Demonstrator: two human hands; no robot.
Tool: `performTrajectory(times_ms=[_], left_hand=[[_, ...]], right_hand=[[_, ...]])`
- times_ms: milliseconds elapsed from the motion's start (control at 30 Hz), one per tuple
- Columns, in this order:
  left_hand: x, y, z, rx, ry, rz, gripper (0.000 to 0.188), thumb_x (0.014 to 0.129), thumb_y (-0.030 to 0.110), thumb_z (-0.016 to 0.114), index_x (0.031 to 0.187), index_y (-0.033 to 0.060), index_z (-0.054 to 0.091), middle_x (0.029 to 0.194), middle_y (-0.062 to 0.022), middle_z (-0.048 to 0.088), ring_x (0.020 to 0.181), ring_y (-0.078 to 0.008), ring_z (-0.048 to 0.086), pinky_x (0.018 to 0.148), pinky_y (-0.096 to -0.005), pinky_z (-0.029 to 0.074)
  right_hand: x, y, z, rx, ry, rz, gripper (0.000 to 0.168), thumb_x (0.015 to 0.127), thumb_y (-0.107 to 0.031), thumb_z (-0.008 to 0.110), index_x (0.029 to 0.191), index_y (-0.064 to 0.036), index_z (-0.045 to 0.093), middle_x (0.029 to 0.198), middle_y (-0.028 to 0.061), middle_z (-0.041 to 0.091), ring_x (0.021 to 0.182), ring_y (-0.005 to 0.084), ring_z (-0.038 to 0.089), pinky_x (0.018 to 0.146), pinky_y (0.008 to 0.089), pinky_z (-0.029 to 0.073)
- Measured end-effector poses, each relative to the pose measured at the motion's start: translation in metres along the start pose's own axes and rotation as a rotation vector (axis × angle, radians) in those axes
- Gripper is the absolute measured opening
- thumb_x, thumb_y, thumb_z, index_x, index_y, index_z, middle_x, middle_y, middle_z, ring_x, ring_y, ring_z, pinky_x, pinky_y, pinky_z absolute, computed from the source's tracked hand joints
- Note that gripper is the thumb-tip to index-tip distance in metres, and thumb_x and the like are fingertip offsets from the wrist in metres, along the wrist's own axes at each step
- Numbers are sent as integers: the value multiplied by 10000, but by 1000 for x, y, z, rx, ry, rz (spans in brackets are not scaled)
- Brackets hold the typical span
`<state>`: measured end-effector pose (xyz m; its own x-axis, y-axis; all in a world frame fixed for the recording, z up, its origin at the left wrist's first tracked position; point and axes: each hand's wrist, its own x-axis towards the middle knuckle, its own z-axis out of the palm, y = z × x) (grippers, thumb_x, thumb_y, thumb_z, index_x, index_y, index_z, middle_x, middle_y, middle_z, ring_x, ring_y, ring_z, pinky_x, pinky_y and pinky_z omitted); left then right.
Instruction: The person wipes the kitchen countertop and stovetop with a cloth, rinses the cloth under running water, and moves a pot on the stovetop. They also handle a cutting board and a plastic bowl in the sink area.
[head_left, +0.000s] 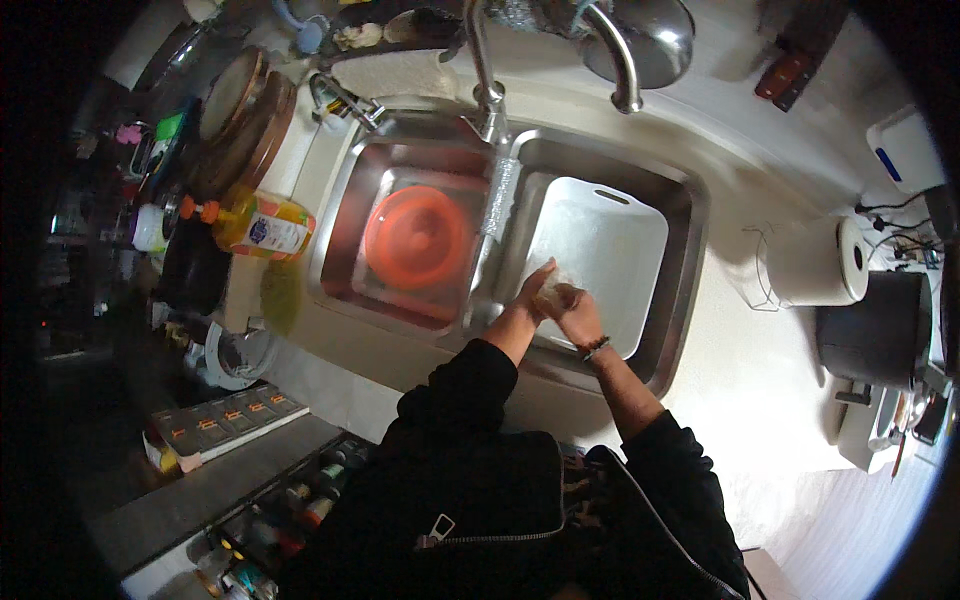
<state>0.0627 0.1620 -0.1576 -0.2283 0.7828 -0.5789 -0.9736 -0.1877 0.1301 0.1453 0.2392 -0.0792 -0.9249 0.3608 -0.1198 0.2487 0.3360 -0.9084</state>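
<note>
A white plastic cutting board or tray with a handle slot lies in the right basin of a stainless steel double sink. Above its near left part, my left hand and my right hand meet around a small pale, translucent item; its kind is unclear. A dark beaded bracelet circles my right wrist. The left basin holds a round orange-red plastic bowl or lid.
The main faucet rises behind the divider, its curved spout over the right basin. An orange-pump soap bottle stands left of the sink. A white paper-towel roll and a dark container are at right.
</note>
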Motion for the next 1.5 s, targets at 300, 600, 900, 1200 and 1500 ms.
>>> performTrajectory(times_ms=[300,600,900,1200,1500], left_hand=[[-1,-22,58,216,468,486,257,806,235,558,969,39,525,900,-69,559,810,-198,559,667,-339,476],[-39,-12,50,1163,775,203,612,778,387,572,1271,79,378,1250,-100,443,1129,-234,415,898,-322,349],[-30,1,62,1021,101,328,716,828,631,294,1198,44,475,1196,-118,495,1108,-216,448,946,-305,312],[-55,19,96,638,-168,89,753,793,677,224,1200,85,450,1086,-135,537,1093,-275,465,948,-387,333],[-34,6,77,65,-353,21,782,795,646,302,1223,-7,327,1083,-140,499,1028,-269,511,880,-422,441]], right_hand=[[34,36,-40,-748,232,125,333,860,-366,439,786,-75,583,613,161,579,561,357,561,498,437,449],[17,95,-8,-1178,-341,102,315,796,-205,482,1072,-61,538,1109,135,484,906,302,562,759,400,481],[31,29,-60,-836,-508,-292,153,776,-162,527,793,-55,636,788,119,610,751,272,595,671,360,470],[31,-115,-139,110,-31,-94,153,795,-128,549,873,-2,586,703,140,595,585,250,570,566,296,451],[-34,-75,-80,-536,-121,-518,192,726,1,509,901,-42,577,877,140,588,764,310,587,649,361,494]])
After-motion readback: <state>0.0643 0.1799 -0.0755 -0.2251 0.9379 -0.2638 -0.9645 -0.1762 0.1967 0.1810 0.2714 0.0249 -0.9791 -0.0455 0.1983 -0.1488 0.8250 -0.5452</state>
